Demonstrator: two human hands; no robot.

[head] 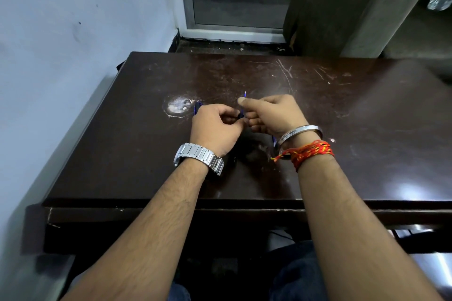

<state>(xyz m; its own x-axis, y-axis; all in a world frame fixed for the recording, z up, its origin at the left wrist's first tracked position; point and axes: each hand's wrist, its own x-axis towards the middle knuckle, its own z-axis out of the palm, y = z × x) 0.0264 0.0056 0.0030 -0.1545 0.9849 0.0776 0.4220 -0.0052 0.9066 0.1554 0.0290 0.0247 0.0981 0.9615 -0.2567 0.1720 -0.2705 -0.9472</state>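
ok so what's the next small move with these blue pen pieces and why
Probably ease the right hand toward the left hand, guiding its pinched thin blue pointed piece into the blue plastic pen part the left grips. Both hands almost touch above the scratched dark brown table; the joint between them is hidden.

Left hand [215, 129] and right hand [271, 115] side by side over mid worktop [354, 110], pen piece [242, 113] between their fingers [254, 121] pointing to 12 o'clock, second piece [197, 107] at the left hand's 9 o'clock, doorway [239, 7] behind the worktop at 12 o'clock, wall [61, 32] at 9 o'clock
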